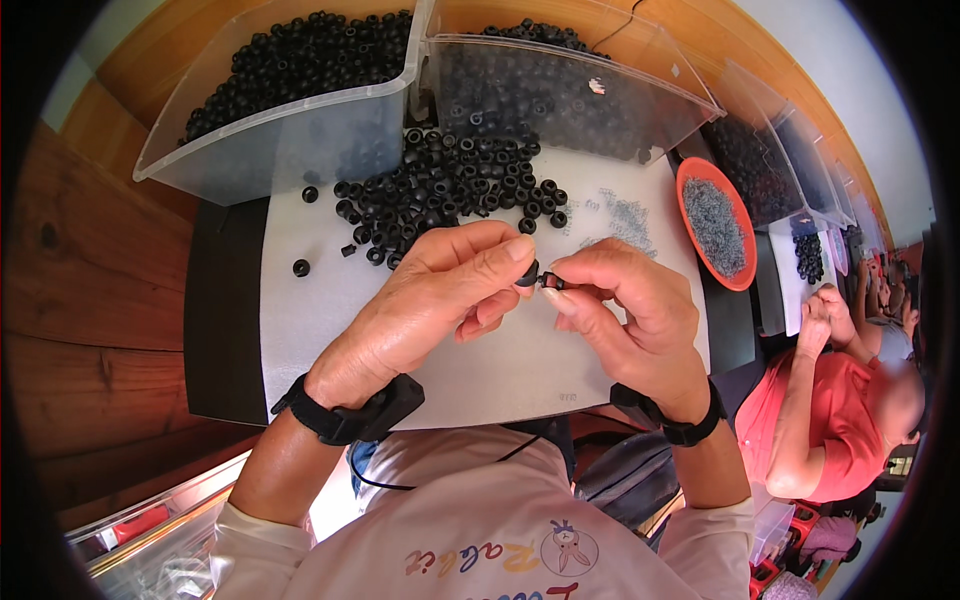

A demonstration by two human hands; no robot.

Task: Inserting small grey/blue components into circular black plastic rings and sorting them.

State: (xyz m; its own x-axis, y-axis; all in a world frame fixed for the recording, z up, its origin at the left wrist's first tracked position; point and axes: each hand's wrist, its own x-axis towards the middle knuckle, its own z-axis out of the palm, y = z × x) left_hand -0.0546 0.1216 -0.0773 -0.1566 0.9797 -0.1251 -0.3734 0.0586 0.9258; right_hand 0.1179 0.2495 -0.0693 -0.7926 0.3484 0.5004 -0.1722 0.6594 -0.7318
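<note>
Rings (450, 185) on mat (320, 310), before bins (290, 150)

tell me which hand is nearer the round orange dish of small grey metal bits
Right. The right hand is just left of and below the round orange dish of grey bits, a short gap away. The left hand is farther left, beyond the right hand.

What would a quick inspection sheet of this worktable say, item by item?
Surface: white mat on a dark table.
Job's things: small black ring pinched in left hand; small black part pinched in right hand; the two meet between the fingertips.
Clutter: loose pile of black rings; grey bits scattered; two clear bins of rings; orange dish of grey bits.
Grippers: none; bare hands, black wrist bands.
Cables: thin black cord at the chest.
Surroundings: wooden wall; person in red to the right.
</note>
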